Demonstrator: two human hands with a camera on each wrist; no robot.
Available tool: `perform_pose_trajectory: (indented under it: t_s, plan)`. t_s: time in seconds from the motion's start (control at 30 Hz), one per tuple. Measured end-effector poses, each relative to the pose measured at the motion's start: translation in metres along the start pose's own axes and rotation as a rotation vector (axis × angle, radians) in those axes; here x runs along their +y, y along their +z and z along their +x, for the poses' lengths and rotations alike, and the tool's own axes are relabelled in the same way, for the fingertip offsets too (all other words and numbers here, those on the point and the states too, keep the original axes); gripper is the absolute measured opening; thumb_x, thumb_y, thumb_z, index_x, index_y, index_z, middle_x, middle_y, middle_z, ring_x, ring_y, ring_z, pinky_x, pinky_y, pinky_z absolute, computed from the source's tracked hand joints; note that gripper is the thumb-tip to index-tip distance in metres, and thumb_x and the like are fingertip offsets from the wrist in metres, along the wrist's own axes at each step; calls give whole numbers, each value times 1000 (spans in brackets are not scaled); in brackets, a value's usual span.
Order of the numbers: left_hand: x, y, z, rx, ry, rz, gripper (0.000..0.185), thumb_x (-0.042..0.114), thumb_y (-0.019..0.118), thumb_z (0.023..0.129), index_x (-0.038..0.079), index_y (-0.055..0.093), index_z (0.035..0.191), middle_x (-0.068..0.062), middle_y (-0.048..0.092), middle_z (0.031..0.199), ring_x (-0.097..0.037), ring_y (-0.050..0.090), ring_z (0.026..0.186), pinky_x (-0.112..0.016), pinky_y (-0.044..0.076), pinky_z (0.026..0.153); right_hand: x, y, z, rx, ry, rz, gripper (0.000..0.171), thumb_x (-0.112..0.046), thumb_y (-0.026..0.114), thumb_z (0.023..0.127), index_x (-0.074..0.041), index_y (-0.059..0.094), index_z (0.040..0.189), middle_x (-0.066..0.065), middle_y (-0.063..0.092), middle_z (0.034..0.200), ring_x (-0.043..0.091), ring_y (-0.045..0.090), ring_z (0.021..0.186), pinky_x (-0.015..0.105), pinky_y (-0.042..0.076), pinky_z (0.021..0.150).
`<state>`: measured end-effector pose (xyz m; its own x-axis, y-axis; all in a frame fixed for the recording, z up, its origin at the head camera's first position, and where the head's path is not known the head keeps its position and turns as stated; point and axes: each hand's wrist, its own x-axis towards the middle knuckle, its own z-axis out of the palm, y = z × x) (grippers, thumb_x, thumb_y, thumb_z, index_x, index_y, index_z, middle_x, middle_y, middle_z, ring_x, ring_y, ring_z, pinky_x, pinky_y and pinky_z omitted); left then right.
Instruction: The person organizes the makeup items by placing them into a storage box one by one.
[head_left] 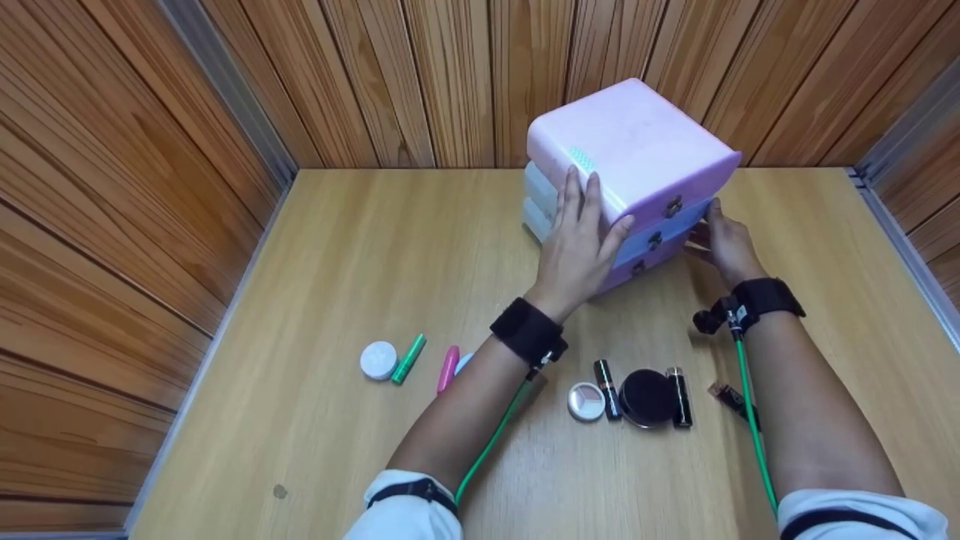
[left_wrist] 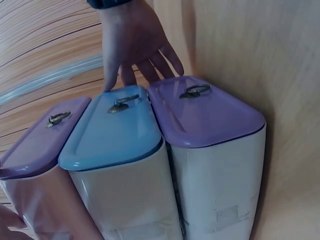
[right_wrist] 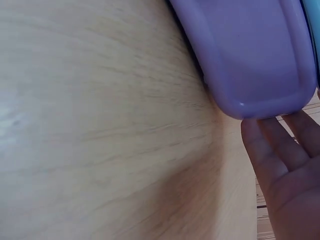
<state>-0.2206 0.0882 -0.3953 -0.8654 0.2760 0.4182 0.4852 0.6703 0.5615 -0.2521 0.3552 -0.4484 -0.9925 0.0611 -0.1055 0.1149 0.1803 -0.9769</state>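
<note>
A small chest of three stacked drawers (head_left: 637,150) stands turned at an angle on the table, its top and bottom fronts purple and its middle front blue. Each drawer front carries a small metal ring pull (left_wrist: 120,103). My left hand (head_left: 574,251) lies against the chest's left side with extended fingers reaching toward the top. On the opposite side, my right hand (head_left: 729,244) touches the front's right edge. In the right wrist view, extended fingertips (right_wrist: 250,127) meet the end of the purple drawer front (right_wrist: 255,55). All three drawers look closed.
Nearer me lie a white round jar (head_left: 379,360), a green tube (head_left: 409,360) and a pink tube (head_left: 448,367). Further right are a round palette (head_left: 586,402), a black compact (head_left: 648,398) and several dark lipstick-like tubes (head_left: 679,397). Wood-panelled walls (head_left: 450,82) border the table.
</note>
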Motion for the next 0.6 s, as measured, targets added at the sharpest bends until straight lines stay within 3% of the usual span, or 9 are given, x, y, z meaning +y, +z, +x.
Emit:
perform_pose_trajectory:
  t_s: [0.23, 0.47, 0.6]
  plan:
    - [-13, -6, -4, -8, 36, -32, 74, 54, 35, 102, 8, 14, 156, -14, -2, 161, -21, 0, 145, -36, 19, 115, 17, -4, 2, 6, -24, -30, 82, -62, 28, 96, -1, 36, 149, 27, 37, 147, 40, 42, 131, 52, 38, 106]
    - [-25, -15, -4, -14, 61, -62, 72, 54, 28, 103, 9, 12, 156, -12, 0, 162, -18, 5, 145, -37, 21, 115, 18, -6, -8, -1, -71, -87, 77, -58, 32, 99, 6, 49, 138, 28, 51, 135, 30, 59, 116, 49, 47, 97]
    - [-32, -21, -6, -43, 63, -86, 71, 55, 24, 103, 11, 8, 157, -9, -3, 162, -17, 6, 144, -35, 21, 115, 18, -4, -17, -20, -80, -96, 73, -55, 34, 100, 6, 53, 135, 25, 56, 131, 28, 61, 113, 48, 48, 95]
